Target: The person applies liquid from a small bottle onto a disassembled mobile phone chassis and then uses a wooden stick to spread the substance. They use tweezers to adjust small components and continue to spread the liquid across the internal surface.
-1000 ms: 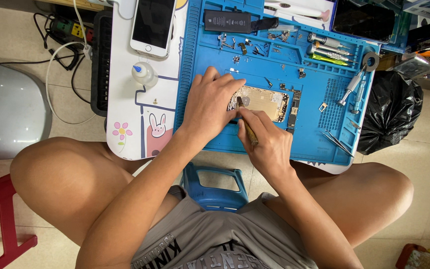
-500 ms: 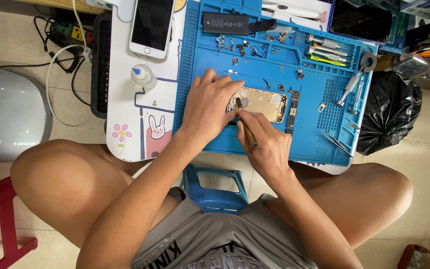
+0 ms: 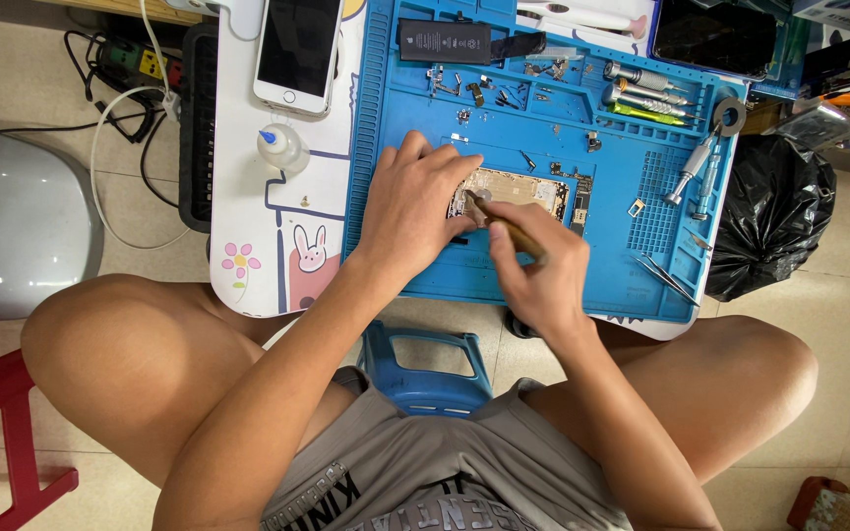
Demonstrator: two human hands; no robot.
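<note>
Right hand (image 3: 541,275) closed round a thin wooden-handled tool (image 3: 504,224), fingers pinched tight on the shaft, tip angled down-left onto the opened phone body (image 3: 518,190). Left hand (image 3: 413,205) flat over the phone's left end, fingers curled on its edge, pinning it — nothing else in that hand. Phone lies lengthwise, mid blue work mat (image 3: 504,147), innards up, gold-ish inside showing btwn the two hands. Tool tip meets the phone right by the left fingertips; exact contact spot too small to tell.

Out from there: small screws & bits scattered on the mat above the phone. Black battery (image 3: 445,41) at the mat's top edge. Screwdrivers (image 3: 646,93) in the top-right tray, tweezers (image 3: 669,278) near the lower right corner. Left of the mat, on the white table (image 3: 277,265): small squeeze bottle w/ blue tip (image 3: 282,147), and above it a white phone (image 3: 297,49) screen-up. Black bag (image 3: 774,221) on the floor at right. Blue stool (image 3: 425,359) btwn the knees.
</note>
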